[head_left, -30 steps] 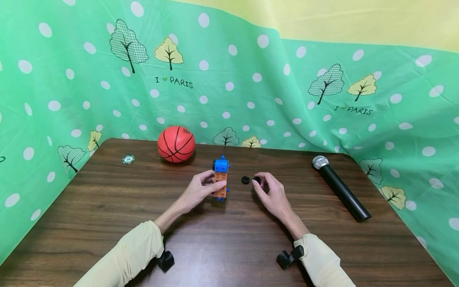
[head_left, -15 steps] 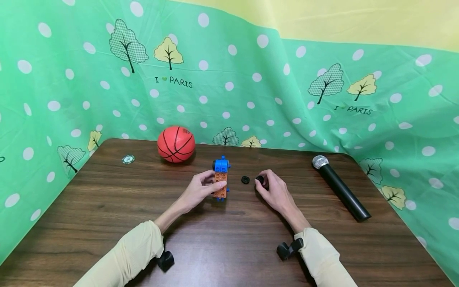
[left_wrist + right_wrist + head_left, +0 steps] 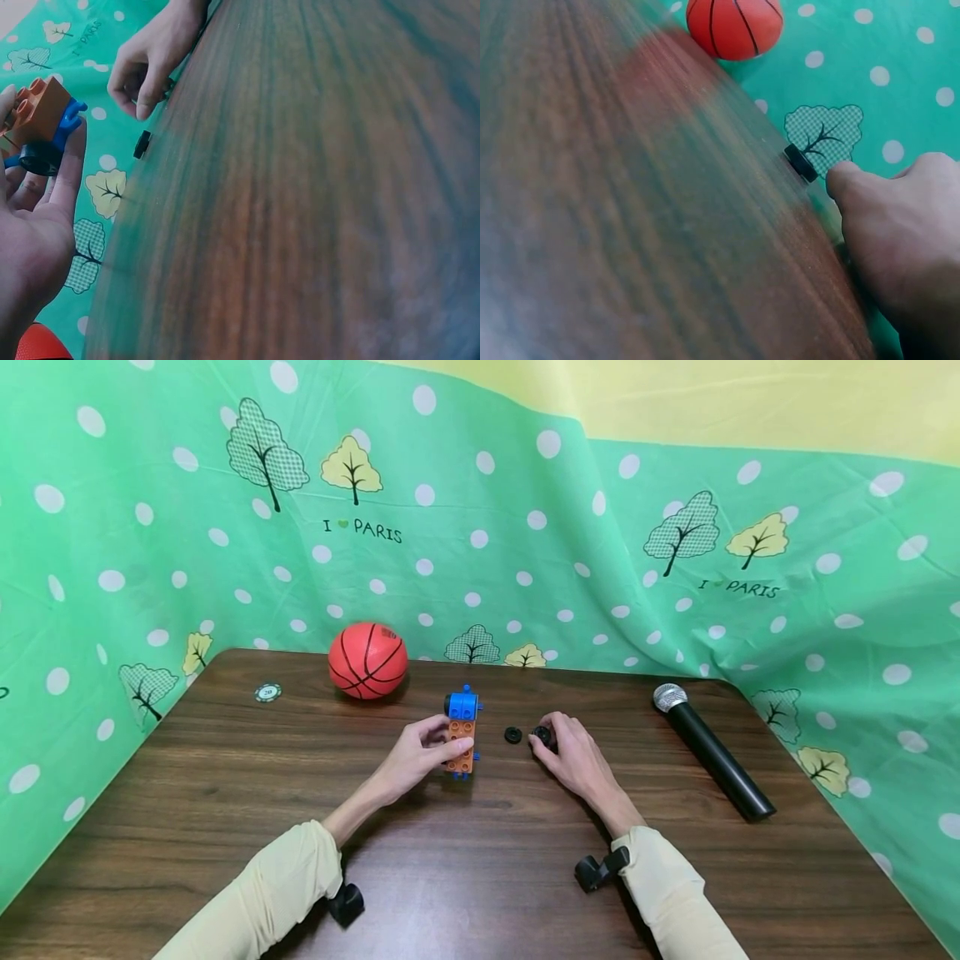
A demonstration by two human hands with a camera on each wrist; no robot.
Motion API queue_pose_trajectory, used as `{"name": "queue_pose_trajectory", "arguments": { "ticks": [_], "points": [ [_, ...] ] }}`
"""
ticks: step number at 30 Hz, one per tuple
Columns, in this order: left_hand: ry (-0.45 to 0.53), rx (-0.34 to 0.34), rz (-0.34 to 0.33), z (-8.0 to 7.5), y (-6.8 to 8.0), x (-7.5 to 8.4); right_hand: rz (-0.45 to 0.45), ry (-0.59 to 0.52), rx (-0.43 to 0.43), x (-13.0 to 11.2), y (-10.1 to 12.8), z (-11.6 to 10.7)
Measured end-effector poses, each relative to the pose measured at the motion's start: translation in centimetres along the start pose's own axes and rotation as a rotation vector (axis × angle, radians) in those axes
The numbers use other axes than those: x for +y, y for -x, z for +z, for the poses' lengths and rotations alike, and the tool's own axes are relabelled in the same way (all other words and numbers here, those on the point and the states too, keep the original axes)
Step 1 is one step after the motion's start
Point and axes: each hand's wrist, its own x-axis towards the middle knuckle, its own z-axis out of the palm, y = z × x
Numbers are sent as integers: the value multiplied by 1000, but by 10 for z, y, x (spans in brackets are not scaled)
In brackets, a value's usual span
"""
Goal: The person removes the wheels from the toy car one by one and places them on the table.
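Observation:
My left hand (image 3: 448, 742) grips an orange brick toy (image 3: 462, 737) with a blue block on top, standing on the brown table (image 3: 465, 860). In the left wrist view the toy (image 3: 41, 120) shows between my fingers, a black wheel on its side. My right hand (image 3: 544, 740) lies just right of the toy and pinches a small black wheel (image 3: 542, 735) against the tabletop. A second black wheel (image 3: 513, 735) lies loose between the toy and my right hand. That loose wheel (image 3: 801, 163) also shows in the right wrist view, ahead of my thumb, and in the left wrist view (image 3: 142, 144).
An orange basketball (image 3: 367, 660) sits at the table's back edge, with a small green chip (image 3: 268, 692) to its left. A black microphone (image 3: 712, 752) lies at the right. Green dotted cloth (image 3: 525, 543) walls in the back and sides.
My right hand has slid a little forward and its fingers have curled closer over the small black wheel. The left hand and the toy have stayed put.

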Motion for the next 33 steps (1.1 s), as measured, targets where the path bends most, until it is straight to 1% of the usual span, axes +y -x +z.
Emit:
{"name": "queue_pose_trajectory", "arguments": {
  "ticks": [8, 18, 20, 23, 25, 28, 31, 33],
  "points": [
    [3, 3, -4, 0, 0, 0, -17, 13, -25, 1, -1, 1],
    [9, 0, -7, 1, 0, 1, -33, 19, -26, 1, 0, 1],
    [7, -2, -9, 1, 0, 2, -17, 6, -31, 1, 0, 1],
    [-10, 3, -12, 2, 1, 3, 28, -20, -36, 0, -1, 0],
    [-29, 3, -18, 2, 1, 3, 62, -41, -21, -2, -1, -2],
    [-69, -20, -30, 1, 1, 3, 81, -107, 51, -8, -1, -5],
    [-109, -69, -20, 0, 1, 2, 49, -249, 149, -19, -2, -8],
    [-131, -96, -4, -1, 1, 1, 21, -367, 186, -29, -2, -9]
  ]
}}
